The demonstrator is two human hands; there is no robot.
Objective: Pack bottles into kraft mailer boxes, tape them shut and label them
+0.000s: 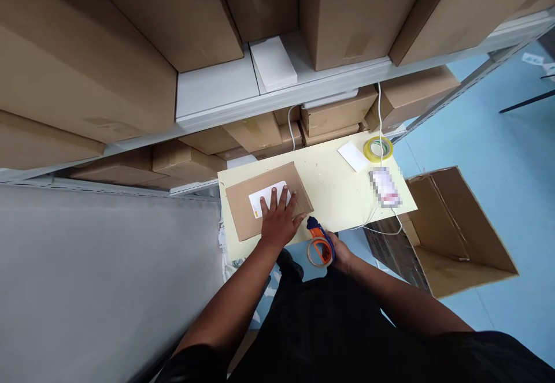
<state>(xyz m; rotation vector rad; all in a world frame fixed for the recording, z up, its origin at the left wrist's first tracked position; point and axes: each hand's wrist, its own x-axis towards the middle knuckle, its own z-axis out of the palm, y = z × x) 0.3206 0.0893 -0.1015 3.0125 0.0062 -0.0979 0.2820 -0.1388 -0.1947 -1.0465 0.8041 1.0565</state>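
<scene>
My left hand (pixel 280 219) lies flat with its fingers spread, on a white paper or packet with a small yellow mark (pixel 256 203) and on the brown cardboard piece (pixel 243 224) beneath it. Whether that cardboard is a flat box or a sheet I cannot tell. By the table's near edge, my right hand (pixel 341 253) is wrapped round an orange and blue tape dispenser (pixel 318 235) carrying a roll of tape. The dispenser is just right of the cardboard's near corner and apart from it. Part of my right hand's fingers is hidden behind the dispenser.
On the pale yellow table (pixel 329 189) lie a white card (pixel 353 156), a yellow tape roll (pixel 389 149) and a blurred-out phone-like device (pixel 385 187) beside white cables. An open carton (pixel 472 227) stands right of the table. Shelves (pixel 208 100) packed with boxes rise behind; a grey wall is left.
</scene>
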